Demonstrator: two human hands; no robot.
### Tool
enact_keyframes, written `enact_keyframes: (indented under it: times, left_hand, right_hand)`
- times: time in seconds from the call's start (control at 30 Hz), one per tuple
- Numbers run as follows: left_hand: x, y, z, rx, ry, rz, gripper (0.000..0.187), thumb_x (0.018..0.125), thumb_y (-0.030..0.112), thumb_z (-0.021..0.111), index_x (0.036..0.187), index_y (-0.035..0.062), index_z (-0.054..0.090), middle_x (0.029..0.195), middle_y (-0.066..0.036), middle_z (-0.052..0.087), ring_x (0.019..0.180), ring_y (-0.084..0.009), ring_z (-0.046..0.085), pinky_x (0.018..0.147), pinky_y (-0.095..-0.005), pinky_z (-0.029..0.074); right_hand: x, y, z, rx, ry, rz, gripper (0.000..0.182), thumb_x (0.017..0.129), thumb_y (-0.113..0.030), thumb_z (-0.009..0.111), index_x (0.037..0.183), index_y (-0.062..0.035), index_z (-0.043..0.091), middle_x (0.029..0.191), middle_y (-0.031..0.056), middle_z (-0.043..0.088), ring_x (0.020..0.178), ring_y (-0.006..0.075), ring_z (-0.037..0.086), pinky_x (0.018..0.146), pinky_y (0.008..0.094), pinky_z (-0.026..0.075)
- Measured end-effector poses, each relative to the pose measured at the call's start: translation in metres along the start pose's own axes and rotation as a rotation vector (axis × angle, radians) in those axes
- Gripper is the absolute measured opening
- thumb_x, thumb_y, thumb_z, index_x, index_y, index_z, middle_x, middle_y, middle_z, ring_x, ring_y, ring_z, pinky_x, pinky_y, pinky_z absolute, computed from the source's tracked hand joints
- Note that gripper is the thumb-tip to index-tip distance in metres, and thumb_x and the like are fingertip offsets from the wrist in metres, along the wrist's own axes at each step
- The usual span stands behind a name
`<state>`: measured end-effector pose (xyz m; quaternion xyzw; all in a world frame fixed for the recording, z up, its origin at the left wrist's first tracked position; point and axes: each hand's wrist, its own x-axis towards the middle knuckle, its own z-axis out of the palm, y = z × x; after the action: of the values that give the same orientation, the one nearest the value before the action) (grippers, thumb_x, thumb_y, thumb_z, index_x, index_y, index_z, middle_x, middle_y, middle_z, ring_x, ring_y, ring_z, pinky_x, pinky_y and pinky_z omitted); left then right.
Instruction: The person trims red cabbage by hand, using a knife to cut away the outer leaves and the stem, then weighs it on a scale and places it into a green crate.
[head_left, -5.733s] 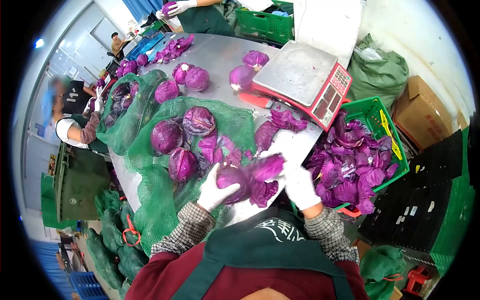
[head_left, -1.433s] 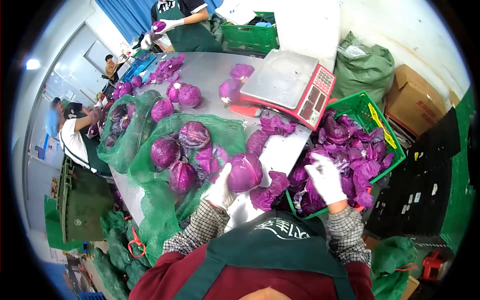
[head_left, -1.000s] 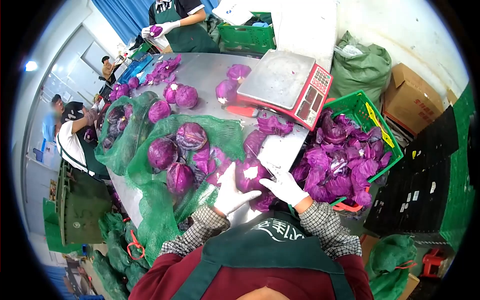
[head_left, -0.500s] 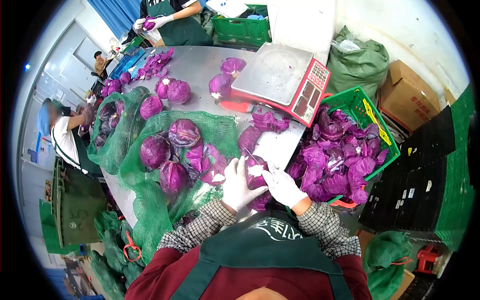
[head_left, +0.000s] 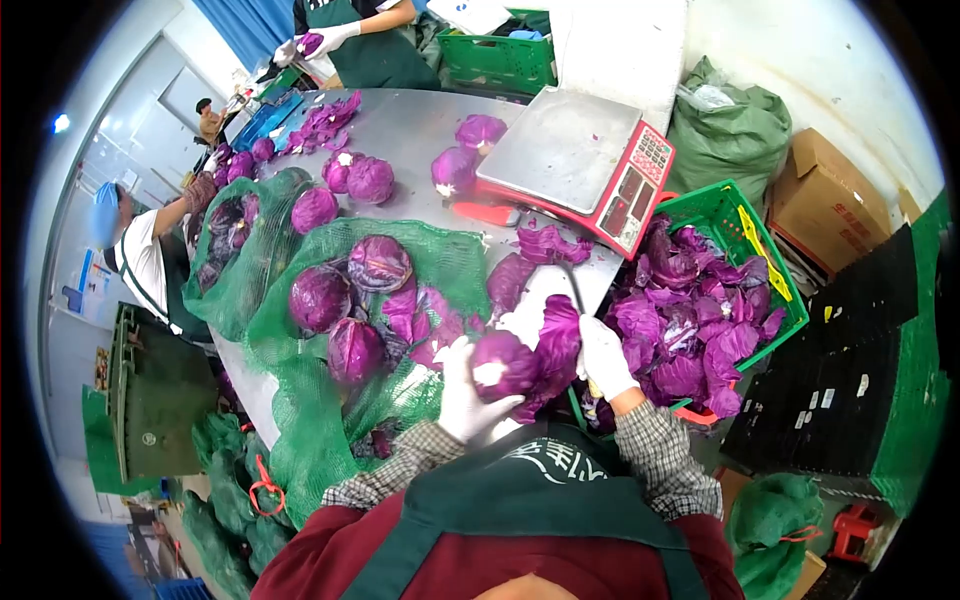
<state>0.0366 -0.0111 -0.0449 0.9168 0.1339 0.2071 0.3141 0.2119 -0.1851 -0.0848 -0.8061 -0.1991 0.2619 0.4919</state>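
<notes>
In front of my apron, my left hand [head_left: 466,392] is wrapped around the near left side of a red cabbage [head_left: 508,360], its pale cut stem facing left. My right hand [head_left: 604,362] is closed on a knife [head_left: 576,288]; its thin dark blade points away from me, and most of the handle is hidden in the glove. A peeled purple leaf [head_left: 557,340] stands out between the cabbage and my right hand. Left of my hands, several whole cabbages [head_left: 320,298] lie on a green mesh bag [head_left: 440,262]. Both hands wear white gloves.
A red-framed scale [head_left: 570,150] sits on the metal table [head_left: 415,115]. To the right, a green crate [head_left: 730,200] overflows with loose leaves. Across the table a co-worker's gloved hands [head_left: 330,38] hold a cabbage; another person [head_left: 150,235] stands at left.
The cabbage has turned and risen a little in my left hand. My right hand has moved right with the knife, and a leaf now spreads from the cabbage's right side.
</notes>
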Motion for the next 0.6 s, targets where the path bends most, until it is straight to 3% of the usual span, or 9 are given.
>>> enact_keyframes:
  times: [0.07,0.1,0.17,0.23,0.27,0.33,0.43,0.47,0.6]
  left_hand:
    - [-0.012,-0.024,-0.011,-0.29,-0.063,-0.244,0.116,0.051,0.034,0.091,0.137,-0.0054,0.023,0.133,-0.025,0.036,0.127,-0.0369,0.037,0.108,-0.0419,0.032]
    - [-0.018,-0.033,-0.021,-0.162,-0.12,-0.204,0.12,0.05,0.034,0.091,0.139,-0.0066,0.021,0.134,-0.025,0.036,0.128,-0.0369,0.037,0.109,-0.0421,0.031]
    - [-0.008,-0.019,-0.041,0.069,-0.206,-0.089,0.129,0.048,0.034,0.092,0.142,-0.0075,0.014,0.137,-0.026,0.034,0.13,-0.0369,0.035,0.11,-0.0431,0.029]
    - [0.003,-0.016,-0.038,0.036,-0.244,-0.098,0.131,0.048,0.034,0.092,0.143,-0.0067,0.013,0.137,-0.027,0.034,0.13,-0.0376,0.035,0.11,-0.0432,0.028]
    - [0.009,-0.014,-0.033,-0.018,-0.261,-0.101,0.131,0.048,0.034,0.092,0.143,-0.0064,0.013,0.137,-0.027,0.034,0.13,-0.0378,0.035,0.11,-0.0431,0.029]
    - [0.018,-0.005,-0.028,0.054,-0.254,-0.084,0.126,0.05,0.038,0.09,0.142,-0.0069,0.017,0.132,-0.027,0.04,0.124,-0.038,0.041,0.106,-0.0427,0.034]
    - [0.023,-0.004,-0.022,0.032,-0.219,-0.121,0.12,0.053,0.045,0.087,0.14,-0.0081,0.024,0.126,-0.026,0.046,0.118,-0.0374,0.047,0.102,-0.0423,0.038]
    - [0.024,-0.004,-0.021,0.069,-0.23,-0.09,0.12,0.053,0.046,0.087,0.14,-0.0081,0.024,0.126,-0.026,0.046,0.118,-0.0375,0.047,0.102,-0.0424,0.038]
    - [0.029,0.024,-0.021,0.261,-0.284,-0.098,0.113,0.058,0.046,0.083,0.138,-0.0083,0.026,0.13,-0.027,0.043,0.123,-0.0381,0.042,0.102,-0.0427,0.038]
  right_hand:
    - [-0.016,-0.016,-0.024,-0.374,0.033,-0.034,0.03,0.086,-0.01,0.047,0.111,0.0061,0.054,0.099,0.0226,0.061,0.088,0.0343,0.06,0.081,0.0391,0.048]
    - [-0.021,-0.013,-0.036,-0.501,0.094,-0.091,0.035,0.082,-0.007,0.049,0.114,0.0069,0.054,0.104,0.0245,0.06,0.097,0.036,0.06,0.089,0.0403,0.048]
    - [-0.023,0.039,-0.058,-0.474,0.443,-0.466,0.025,0.085,-0.007,0.048,0.106,0.0049,0.056,0.091,0.0227,0.058,0.081,0.035,0.06,0.068,0.0423,0.049]
    - [-0.034,-0.003,-0.092,-0.053,0.439,0.112,0.047,0.095,-0.018,0.047,0.135,0.005,0.039,0.108,0.0277,0.058,0.088,0.038,0.06,0.072,0.041,0.05]
    - [-0.027,0.015,-0.097,-0.484,0.69,-0.208,0.057,0.095,-0.024,0.051,0.14,0.0046,0.032,0.115,0.0276,0.057,0.098,0.0381,0.06,0.082,0.0388,0.049]
    - [-0.034,-0.006,-0.099,-0.399,0.666,-0.129,0.059,0.095,-0.021,0.054,0.143,0.0024,0.029,0.136,0.0221,0.047,0.128,0.0224,0.045,0.102,0.0317,0.037]
    - [-0.041,-0.042,-0.064,0.016,0.303,-0.241,0.038,0.085,-0.014,0.066,0.119,-0.0006,0.055,0.091,0.0024,0.058,0.078,0.0094,0.054,0.074,0.0242,0.047]
    - [-0.048,-0.064,-0.048,0.28,0.12,-0.177,0.033,0.084,-0.015,0.067,0.113,-0.0012,0.06,0.088,0.004,0.061,0.077,0.0108,0.057,0.073,0.0247,0.048]
    - [-0.048,-0.063,0.02,0.025,-0.069,-0.298,0.039,0.08,-0.028,0.07,0.109,-0.0041,0.059,0.09,0.0133,0.064,0.084,0.0282,0.063,0.075,0.0346,0.051]
